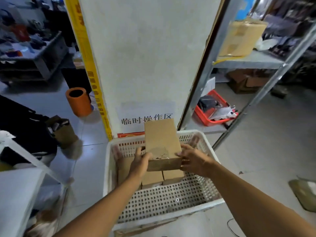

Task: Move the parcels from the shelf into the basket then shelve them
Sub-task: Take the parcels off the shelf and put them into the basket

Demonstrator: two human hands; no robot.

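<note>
Parcel (161, 144) up between both palms, that's where I am in the head view; my left hand (141, 162) is curled round its near left corner, my right hand (193, 159) wraps the near right corner, fingers bent onto the front face; the box tilts away from me, its far end lifted above the white basket (211, 204); it hangs over the basket's far half, right above the smaller parcels (163, 179) packed side by side on the perforated floor; near half of the basket shows bare mesh; behind stands the white pillar (148, 57) with its paper sign, and the metal shelf (248, 61) off to the right carries another big carton (242, 36); my read: this is the loading step, though whether the box is going in or coming out I can't tell from here; if it's going in, next I need to level it and lower it flat, either onto that row or into the bare mesh, keeping my fingers clear of the basket wall.
</note>
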